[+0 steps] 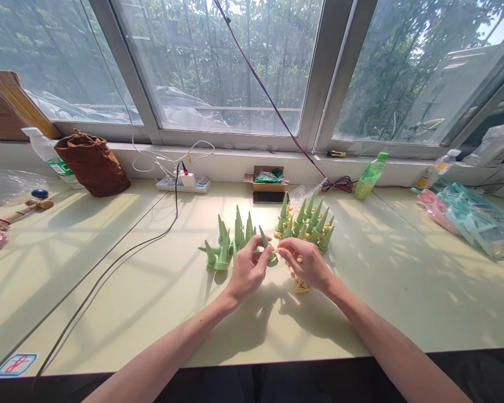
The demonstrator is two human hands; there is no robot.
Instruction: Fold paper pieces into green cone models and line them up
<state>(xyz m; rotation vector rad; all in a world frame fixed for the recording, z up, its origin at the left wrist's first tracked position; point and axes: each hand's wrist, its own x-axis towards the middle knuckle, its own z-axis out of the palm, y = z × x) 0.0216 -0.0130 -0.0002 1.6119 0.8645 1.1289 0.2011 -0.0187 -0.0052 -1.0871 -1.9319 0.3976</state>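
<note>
Between the thumb and fingers of my left hand (250, 267) is a green plastic cone (264, 237), its tip pointing up. My right hand (304, 262) pinches a small pale yellow piece (276, 251) against the cone's right side near the base. Just left of my left hand stand several plain green cones (222, 252), a few lying on their sides. Beyond my right hand is a cluster of green cones with yellow pieces at their bases (308, 218). Loose yellow pieces (301, 284) lie beneath my right hand, partly hidden by it.
At the back are a small open cardboard box (269, 178), a dark phone (271, 197) and a power strip (163, 185). A black cable (128, 252) crosses the table's left. A green bottle (370, 176) and bagged pink and teal items (466, 215) stand right; a brown pouch (91, 165) stands left.
</note>
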